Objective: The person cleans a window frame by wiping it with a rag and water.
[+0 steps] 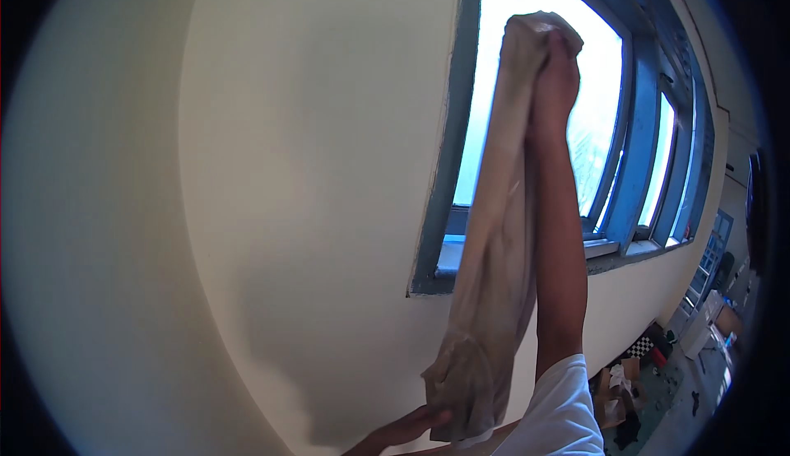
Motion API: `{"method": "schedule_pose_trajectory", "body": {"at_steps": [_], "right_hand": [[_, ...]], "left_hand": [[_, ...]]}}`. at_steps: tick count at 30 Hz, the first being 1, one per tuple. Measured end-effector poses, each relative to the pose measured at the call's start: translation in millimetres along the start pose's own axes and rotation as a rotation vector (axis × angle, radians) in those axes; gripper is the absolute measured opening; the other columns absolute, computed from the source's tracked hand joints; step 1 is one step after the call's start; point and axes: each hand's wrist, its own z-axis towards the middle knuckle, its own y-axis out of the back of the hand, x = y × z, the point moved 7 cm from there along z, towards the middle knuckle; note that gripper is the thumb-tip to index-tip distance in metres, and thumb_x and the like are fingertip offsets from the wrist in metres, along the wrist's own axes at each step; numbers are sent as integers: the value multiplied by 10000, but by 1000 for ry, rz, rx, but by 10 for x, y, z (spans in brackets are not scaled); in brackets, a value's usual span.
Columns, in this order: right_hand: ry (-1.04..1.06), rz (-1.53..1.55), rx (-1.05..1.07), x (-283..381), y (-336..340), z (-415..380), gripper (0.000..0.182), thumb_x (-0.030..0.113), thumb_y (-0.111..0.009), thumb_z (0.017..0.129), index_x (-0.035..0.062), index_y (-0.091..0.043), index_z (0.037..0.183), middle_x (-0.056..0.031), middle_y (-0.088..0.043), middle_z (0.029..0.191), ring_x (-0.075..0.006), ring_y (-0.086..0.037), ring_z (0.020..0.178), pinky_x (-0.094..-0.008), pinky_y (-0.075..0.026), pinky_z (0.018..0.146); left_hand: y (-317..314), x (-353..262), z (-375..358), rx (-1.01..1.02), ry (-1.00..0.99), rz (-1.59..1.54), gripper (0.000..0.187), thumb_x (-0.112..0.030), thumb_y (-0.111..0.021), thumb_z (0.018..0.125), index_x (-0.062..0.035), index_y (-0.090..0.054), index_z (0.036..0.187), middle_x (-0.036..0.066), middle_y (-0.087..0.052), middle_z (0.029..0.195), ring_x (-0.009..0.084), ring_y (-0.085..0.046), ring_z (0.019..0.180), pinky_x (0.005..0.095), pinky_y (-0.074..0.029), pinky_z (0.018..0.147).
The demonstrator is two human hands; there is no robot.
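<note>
A long greyish-beige cloth (492, 250) hangs stretched from high in front of the window down to the bottom of the view. My right hand (559, 69) is raised and closed on the cloth's bunched upper end, against the bright window pane. Low down, my left hand (415, 423) holds the cloth's lower end at its left edge, with the fingers partly hidden by the folds. The cloth covers part of the window frame and the wall behind it.
The blue-grey window frame (448, 151) is set in a cream wall (329, 168). A second window stands farther right. On the floor at the lower right lie a cardboard box (609, 407), a checkered item (639, 346) and scattered things.
</note>
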Motion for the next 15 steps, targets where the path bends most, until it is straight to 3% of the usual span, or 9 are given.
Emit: {"method": "schedule_pose_trajectory", "body": {"at_steps": [1,3,5,6,7,8,10,12,15], "right_hand": [[-204,-197,-35,116,102,-50,484,425,-423,929,-1,-567,1110,-122,-611,1001,-166,-583,898,-319,-448,797],[-255,-272,-86,204,348,-33,542,457,-415,927,-31,-574,1103,-127,-626,955,-177,-605,868,-307,-445,811],[-247,14,-19,320,454,-12,542,440,-457,922,-46,-549,1142,-124,-614,1013,-178,-604,917,-294,-438,855],[-322,194,-22,236,595,-55,512,420,-476,919,-27,-541,1159,-117,-603,1044,-175,-597,934,-295,-437,865],[-394,373,-28,402,584,-211,486,401,-494,916,-8,-533,1177,-109,-592,1075,-173,-591,952,-295,-435,874],[-413,305,-62,398,735,-291,463,376,-519,907,20,-513,1202,-96,-576,1101,-168,-579,977,-300,-441,878],[-534,401,-63,522,701,-577,459,372,-521,903,27,-508,1206,-91,-579,1087,-167,-580,975,-306,-451,871],[-633,491,-17,549,646,-814,467,383,-490,913,40,-479,1231,-93,-587,1074,-177,-603,940,-342,-492,844],[-707,637,120,466,545,-1092,492,397,-458,921,62,-423,1280,-107,-577,1116,-201,-605,966,-389,-516,853]], "left_hand": [[84,48,-28,45,-58,102,510,-380,-516,930,4,-456,1260,82,-543,1219,174,-489,1148,327,-368,985],[155,-368,-299,76,-7,503,495,-389,-520,924,-23,-470,1253,96,-567,1180,200,-513,1121,334,-387,955],[234,-799,-447,22,-209,796,492,-386,-542,906,-40,-478,1250,127,-592,1125,245,-534,1095,344,-404,933],[249,-1024,-526,-48,-436,884,496,-378,-561,892,-44,-479,1250,151,-605,1090,277,-543,1081,352,-412,927],[239,-1264,-633,-66,-317,973,516,-370,-581,875,-44,-473,1260,169,-597,1105,305,-539,1081,361,-410,931],[229,-1517,-772,-81,-194,1061,537,-361,-601,858,-43,-467,1270,186,-589,1120,332,-535,1081,371,-409,936],[368,-1867,-954,-214,-335,1172,576,-403,-593,854,-55,-456,1293,167,-546,1228,303,-536,1104,370,-407,943],[159,-2514,-1021,-197,-685,1121,594,-449,-548,874,-68,-441,1316,131,-522,1282,268,-547,1107,375,-403,950],[-280,-3325,-892,-193,-897,787,543,-451,-470,923,-40,-469,1277,112,-562,1221,207,-555,1074,339,-404,906]]}}
